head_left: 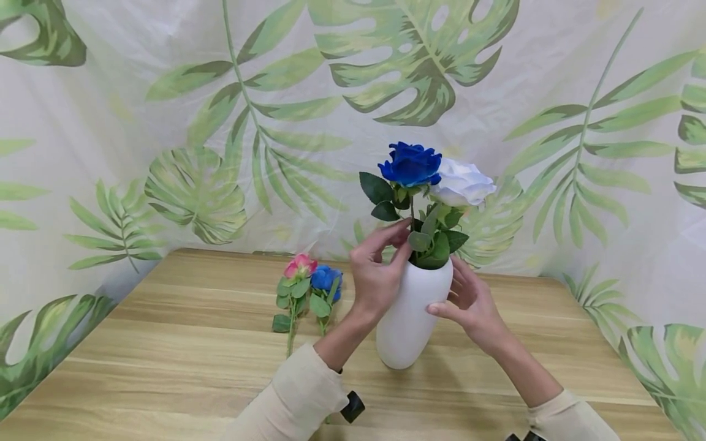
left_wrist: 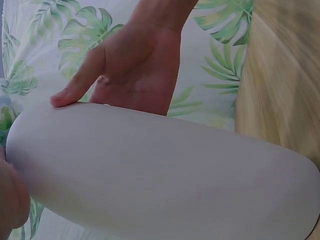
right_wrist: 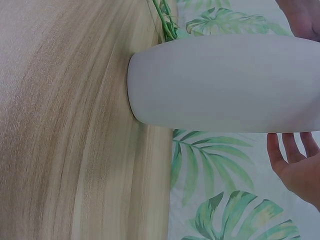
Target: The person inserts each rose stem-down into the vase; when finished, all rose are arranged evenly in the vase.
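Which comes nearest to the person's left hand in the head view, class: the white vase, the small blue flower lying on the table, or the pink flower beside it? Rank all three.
Measured from the left hand:
1. White vase, touching it on its right.
2. Small blue flower, lying on the table just to its left.
3. Pink flower, farther left, beside the blue one.

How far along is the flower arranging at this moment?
Done: a blue rose and a white rose stand in the white vase. In hand: the left hand pinches the blue rose's stem while the right hand touches the vase's side. Left: a pink flower and a smaller blue flower lie on the table.
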`<control>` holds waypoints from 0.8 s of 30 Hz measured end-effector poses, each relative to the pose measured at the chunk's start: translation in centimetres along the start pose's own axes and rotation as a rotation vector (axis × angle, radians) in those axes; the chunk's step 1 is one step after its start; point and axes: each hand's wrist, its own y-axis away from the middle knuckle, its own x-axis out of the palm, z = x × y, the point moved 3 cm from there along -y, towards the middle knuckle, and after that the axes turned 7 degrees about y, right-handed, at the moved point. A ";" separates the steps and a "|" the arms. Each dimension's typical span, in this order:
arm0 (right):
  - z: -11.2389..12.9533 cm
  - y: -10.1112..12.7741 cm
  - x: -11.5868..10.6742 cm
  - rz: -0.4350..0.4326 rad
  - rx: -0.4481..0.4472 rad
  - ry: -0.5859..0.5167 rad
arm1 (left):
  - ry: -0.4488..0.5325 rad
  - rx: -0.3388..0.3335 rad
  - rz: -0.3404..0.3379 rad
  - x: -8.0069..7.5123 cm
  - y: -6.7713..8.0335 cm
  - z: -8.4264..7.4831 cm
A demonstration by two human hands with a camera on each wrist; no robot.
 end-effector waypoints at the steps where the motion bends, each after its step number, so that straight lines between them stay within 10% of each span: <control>1: 0.0 0.0 0.0 0.000 0.001 0.002 | -0.010 -0.002 0.012 0.0 0.0 0.0; 24: 0.2 0.1 0.2 0.023 -0.001 -0.028 | -0.158 -0.048 0.249 -0.9 1.6 0.1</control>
